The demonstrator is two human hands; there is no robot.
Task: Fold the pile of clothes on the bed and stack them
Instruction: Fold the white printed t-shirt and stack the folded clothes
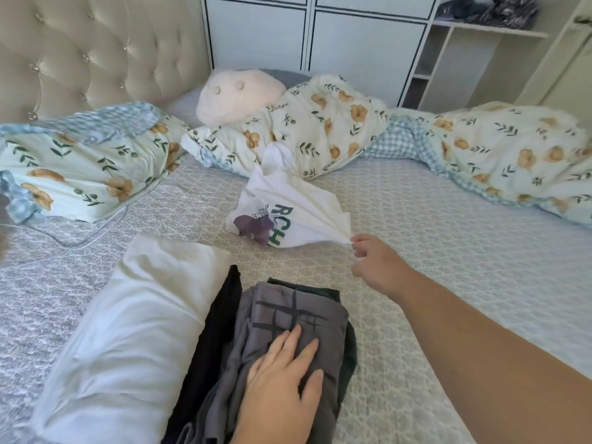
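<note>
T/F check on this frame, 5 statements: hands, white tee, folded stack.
1. The right hand pinches an edge of the white printed T-shirt. True.
2. The left hand hangs in the air. False: it lies flat on the grey folded garment.
3. The white T-shirt is already folded. False: it lies crumpled on the bed.
4. A white pillow lies left of the dark stack. True.
5. The floral duvet covers the stack. False: it is bunched along the far side.

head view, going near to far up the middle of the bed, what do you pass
left hand → grey folded shirt → white printed t-shirt → floral duvet → pink plush pillow → white cabinet
</note>
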